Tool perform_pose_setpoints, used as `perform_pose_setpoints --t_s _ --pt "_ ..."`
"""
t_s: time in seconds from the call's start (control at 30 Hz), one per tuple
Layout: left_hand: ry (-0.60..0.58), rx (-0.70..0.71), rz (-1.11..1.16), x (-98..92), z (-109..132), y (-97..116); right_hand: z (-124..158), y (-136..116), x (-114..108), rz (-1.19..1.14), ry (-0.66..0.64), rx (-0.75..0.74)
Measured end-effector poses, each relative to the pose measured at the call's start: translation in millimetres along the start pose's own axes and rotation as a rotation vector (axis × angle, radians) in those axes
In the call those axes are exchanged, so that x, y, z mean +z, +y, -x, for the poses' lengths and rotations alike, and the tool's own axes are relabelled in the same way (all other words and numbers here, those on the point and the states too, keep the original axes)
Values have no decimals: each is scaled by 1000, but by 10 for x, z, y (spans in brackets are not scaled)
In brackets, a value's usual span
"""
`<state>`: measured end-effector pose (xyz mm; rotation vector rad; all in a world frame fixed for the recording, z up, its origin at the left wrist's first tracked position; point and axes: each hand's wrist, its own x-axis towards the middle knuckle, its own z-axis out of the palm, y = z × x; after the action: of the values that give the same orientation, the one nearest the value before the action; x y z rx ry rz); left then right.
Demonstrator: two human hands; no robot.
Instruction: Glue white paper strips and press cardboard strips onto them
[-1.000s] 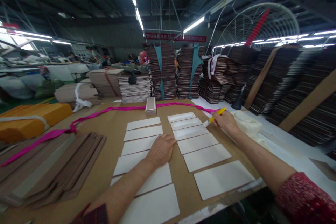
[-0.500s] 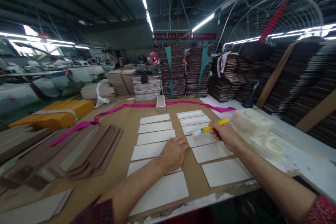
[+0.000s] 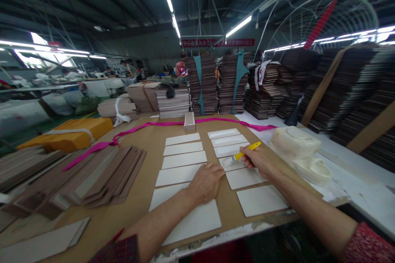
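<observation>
Two columns of white rectangular cards [image 3: 184, 148] lie on a brown board [image 3: 148, 144]. My left hand [image 3: 206, 181] rests palm down, fingers spread, on the cards of the left column near the gap between the columns. My right hand [image 3: 258, 160] is closed on a yellow-handled brush [image 3: 242, 155]. Its bristles touch a card in the right column [image 3: 232, 163].
A pale glue tub [image 3: 294, 143] sits just right of my right hand. Fanned brown card strips [image 3: 92, 176] lie at left, with a pink ribbon [image 3: 135, 129] across the board. Tall stacks of dark cardboard [image 3: 203, 84] line the back and right. People work at far tables.
My right hand brought the brush from near the tub down and left onto the right-column cards. My left hand stayed flat on the left column. The camera view shifted.
</observation>
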<state>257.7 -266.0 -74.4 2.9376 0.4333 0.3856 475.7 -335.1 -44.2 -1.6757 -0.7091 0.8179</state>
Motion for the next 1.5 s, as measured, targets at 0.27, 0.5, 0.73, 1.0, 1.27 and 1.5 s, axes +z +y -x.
perform_pose_setpoints --t_s 0.27,0.5,0.73,1.0,1.27,1.5 --pt "5 -3 10 5 8 -6 -132 -41 -220 167 67 -45" --pt "15 -15 23 0 12 0 -209 -74 -627 354 157 -53" --pt "27 -13 33 2 6 -12 -209 -140 -920 519 225 -50" --pt "27 -2 0 24 -2 -35 -228 -123 -1073 494 320 -73" --pt "18 1 -19 -163 97 242 145 -114 -994 91 310 -128" --pt "-91 83 49 -138 316 683 493 45 -731 -63 169 -74"
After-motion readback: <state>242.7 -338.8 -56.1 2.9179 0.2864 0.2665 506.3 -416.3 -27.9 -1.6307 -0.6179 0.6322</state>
